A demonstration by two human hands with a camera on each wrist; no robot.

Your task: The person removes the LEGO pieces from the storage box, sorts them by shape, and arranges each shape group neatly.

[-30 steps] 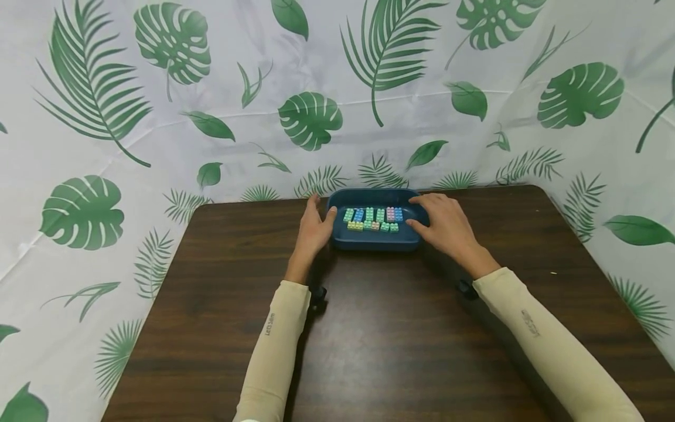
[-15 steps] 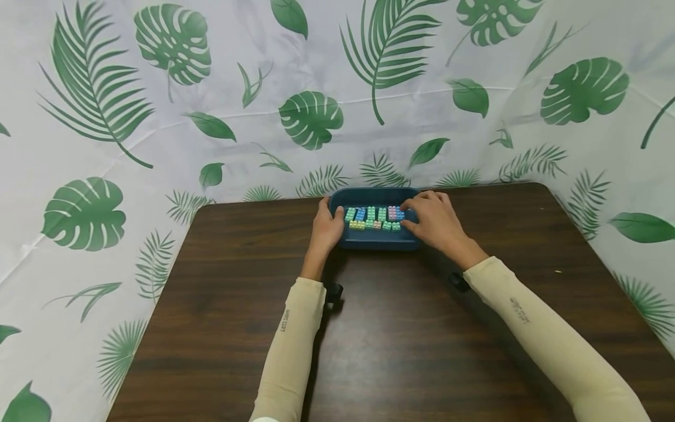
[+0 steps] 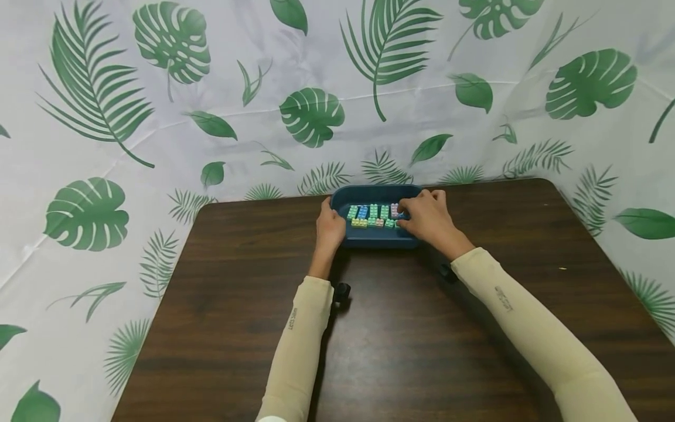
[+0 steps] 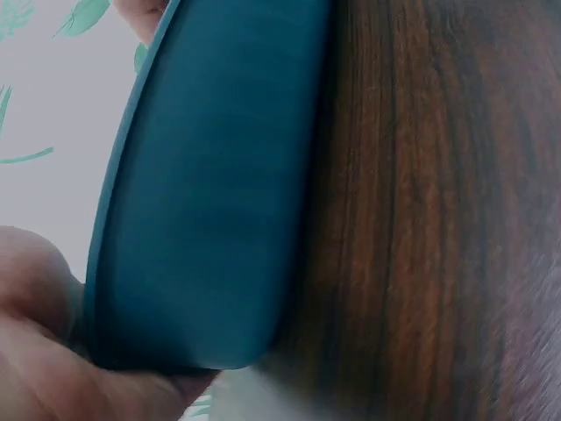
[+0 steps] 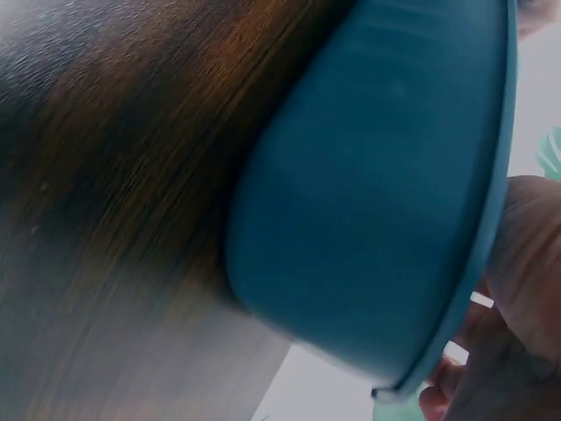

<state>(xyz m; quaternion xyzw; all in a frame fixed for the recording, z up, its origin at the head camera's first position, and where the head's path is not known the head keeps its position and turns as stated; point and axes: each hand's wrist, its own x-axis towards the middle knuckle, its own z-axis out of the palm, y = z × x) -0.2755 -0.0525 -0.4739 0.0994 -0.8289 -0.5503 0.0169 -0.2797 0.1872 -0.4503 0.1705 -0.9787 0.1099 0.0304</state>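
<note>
A dark blue tray (image 3: 377,241) stands at the far side of the table, holding several studded building blocks in two rows. My left hand (image 3: 330,227) grips the tray's left end, its thumb at the rim; in the left wrist view the same hand (image 4: 53,351) wraps the tray's corner (image 4: 202,193). My right hand (image 3: 429,217) reaches over the right end and pinches a blue building block (image 3: 401,215), mostly covered by the fingers. Beside that block lies a pink one (image 3: 394,210). In the right wrist view the tray wall (image 5: 368,193) hides the fingertips.
The dark wooden table (image 3: 253,305) meets a white leaf-print cloth (image 3: 237,140) right behind the tray. A small yellow speck (image 3: 562,268) lies on the table at the right. Dark wrist cameras (image 3: 341,292) sit under both wrists.
My left hand has moved right and taken hold of the tray's left end. My right hand has moved left into the tray, its thumb and finger closing round the blue block.
</note>
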